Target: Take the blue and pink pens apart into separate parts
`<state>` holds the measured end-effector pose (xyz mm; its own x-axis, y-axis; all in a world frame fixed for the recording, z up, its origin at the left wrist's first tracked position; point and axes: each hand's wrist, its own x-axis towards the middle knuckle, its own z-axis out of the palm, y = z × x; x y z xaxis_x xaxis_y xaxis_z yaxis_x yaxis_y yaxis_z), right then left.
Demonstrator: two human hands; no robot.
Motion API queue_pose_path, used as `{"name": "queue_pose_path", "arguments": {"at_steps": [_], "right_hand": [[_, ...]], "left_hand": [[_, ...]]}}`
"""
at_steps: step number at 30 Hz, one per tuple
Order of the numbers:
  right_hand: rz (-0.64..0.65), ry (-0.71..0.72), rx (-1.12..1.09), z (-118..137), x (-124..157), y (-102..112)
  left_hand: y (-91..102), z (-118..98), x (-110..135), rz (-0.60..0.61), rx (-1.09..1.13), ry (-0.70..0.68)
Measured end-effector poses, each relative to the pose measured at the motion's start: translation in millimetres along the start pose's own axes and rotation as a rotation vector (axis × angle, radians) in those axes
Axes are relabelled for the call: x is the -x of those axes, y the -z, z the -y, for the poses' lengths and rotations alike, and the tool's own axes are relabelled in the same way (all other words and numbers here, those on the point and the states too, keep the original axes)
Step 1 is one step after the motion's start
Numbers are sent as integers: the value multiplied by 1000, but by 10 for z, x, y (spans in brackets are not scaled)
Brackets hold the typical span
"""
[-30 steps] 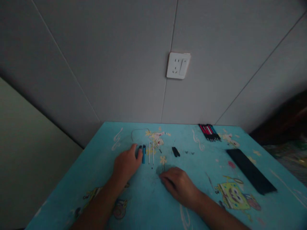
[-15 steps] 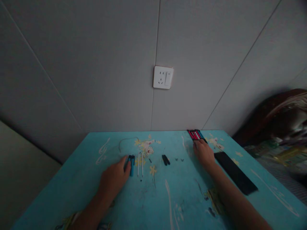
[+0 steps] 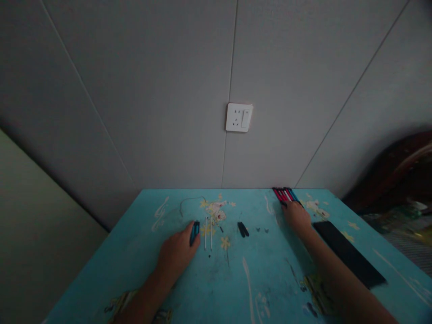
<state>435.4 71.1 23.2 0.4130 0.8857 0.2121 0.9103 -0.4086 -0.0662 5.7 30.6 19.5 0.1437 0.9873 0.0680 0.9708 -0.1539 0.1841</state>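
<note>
My left hand [image 3: 177, 254] is closed around a few blue pen barrels [image 3: 195, 229] with dark ends, at the table's middle left. Its fingers hide part of them. Two thin white refills [image 3: 208, 234] lie side by side just right of that hand. Farther right, two short black caps [image 3: 243, 229] rest together. At the back right, my right hand [image 3: 297, 218] has its fingers bunched at the near ends of a row of red, white and blue pens [image 3: 285, 194] by the wall. The fingertips' exact grip there is partly hidden.
A long black flat strip [image 3: 349, 253] lies beside my right forearm. Tiny dark parts [image 3: 262, 230] are scattered on the blue patterned table cover [image 3: 216, 288]. The grey wall [image 3: 168, 99] with a white socket [image 3: 239, 118] borders the back edge.
The view has shifted, so everything sits a little farther right in it. My left fingers now cover more of the blue barrels. The right hand stays at the row of pens.
</note>
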Motion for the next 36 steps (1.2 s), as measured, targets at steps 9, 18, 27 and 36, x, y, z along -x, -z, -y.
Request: {"name": "queue_pose_path", "arguments": {"at_steps": [9,18,27,36], "right_hand": [[-52,33,-67,8,158,301],[30,643,-764,968,1462,555],[388,536,-977,965,1666,500],[511,539,-966,887,1653,369]], "left_hand": [[38,-9,21,-37,106,8],[187,-194,153,-219,669,-278],[208,-266,248,19,965,-344],[110,-276,286,101,1174,-197]]}}
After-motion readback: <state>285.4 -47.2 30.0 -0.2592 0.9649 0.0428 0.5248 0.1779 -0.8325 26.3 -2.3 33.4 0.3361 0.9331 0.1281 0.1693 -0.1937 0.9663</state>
